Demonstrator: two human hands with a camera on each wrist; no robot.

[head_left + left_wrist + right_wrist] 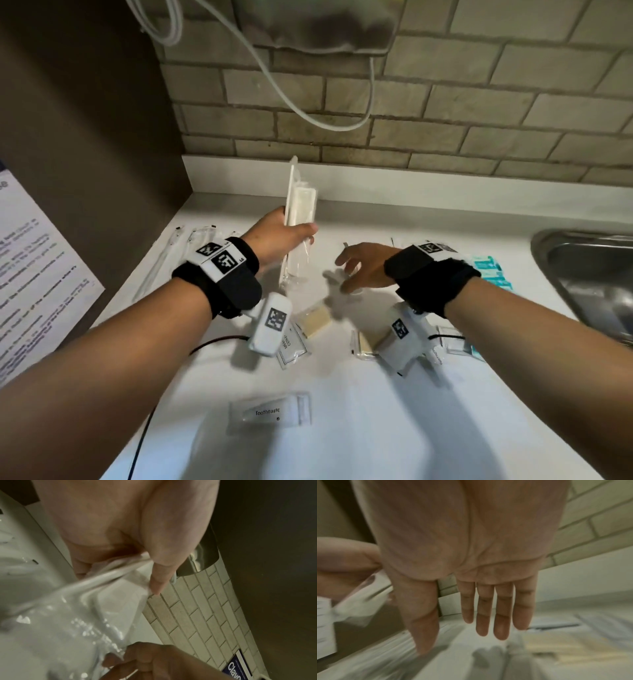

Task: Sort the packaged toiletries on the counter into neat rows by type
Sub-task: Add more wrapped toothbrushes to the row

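Note:
My left hand grips a long clear-wrapped white packet and holds it upright above the white counter. In the left wrist view the thumb and palm pinch the packet's wrapper. My right hand hovers open just right of the packet's lower end, fingers straight and holding nothing. On the counter lie a toothpaste packet, two beige wrapped bars, long clear-wrapped items at the left and teal sachets at the right.
A steel sink is set into the counter at the right. A tiled wall runs behind, with a white cable hanging down. A brown side wall carries a printed notice. A black wire crosses the counter's front left.

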